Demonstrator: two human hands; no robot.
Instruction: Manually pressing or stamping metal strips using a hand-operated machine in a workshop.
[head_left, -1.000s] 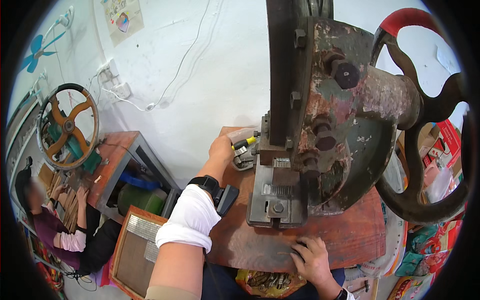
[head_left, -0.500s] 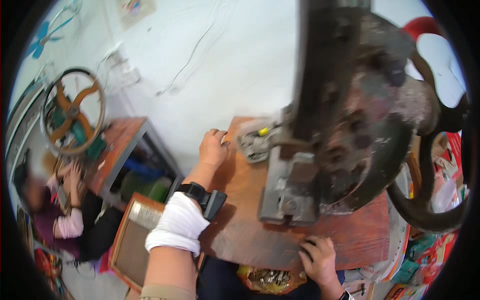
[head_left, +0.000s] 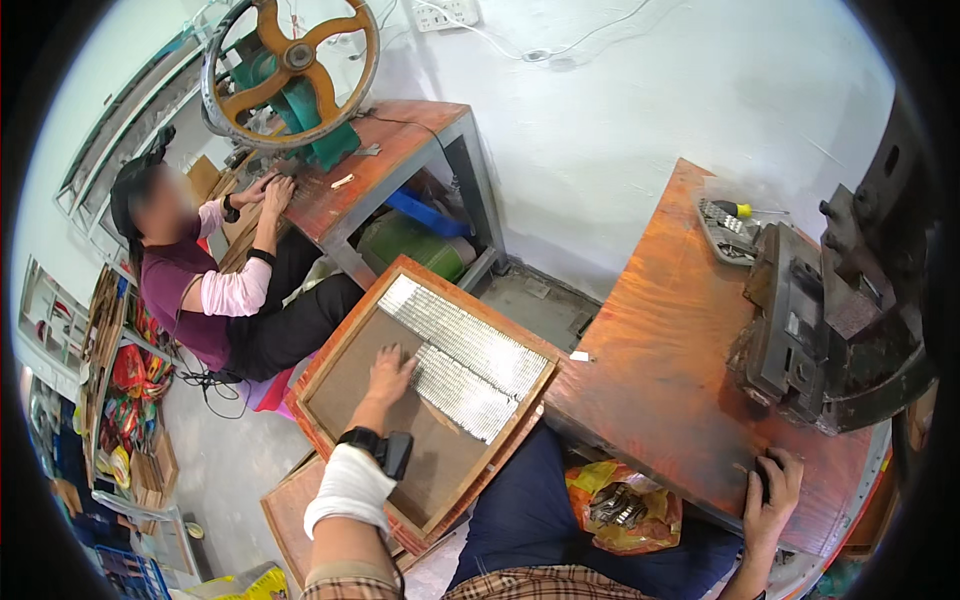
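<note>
A wooden tray [head_left: 330, 368] with a raised frame lies beside my left knee. Close-set rows of small shiny metal pieces [head_left: 470, 345] cover its right part. My left hand [head_left: 392, 376] reaches into the tray, its fingertips at the left edge of these rows; the fingers are spread and I see nothing in them. At the front edge of the reddish wooden bench [head_left: 640, 330] rests my right hand [head_left: 772, 492], fingers bent but apart, with no object showing in it. In my lap sits a yellow and red plastic bag [head_left: 625, 508] of metal pieces.
A heavy dark metal press [head_left: 830, 320] stands on the bench at right. Behind it are a tray of small parts [head_left: 725, 232] and a yellow-handled screwdriver [head_left: 740, 209]. At left a co-worker [head_left: 190, 270] sits by a green machine with a large handwheel [head_left: 298, 56].
The view has swung left and down, bringing the tray into full sight. My left hand has gone from the bench's left edge into the tray. My right hand stays at the bench's front edge.
</note>
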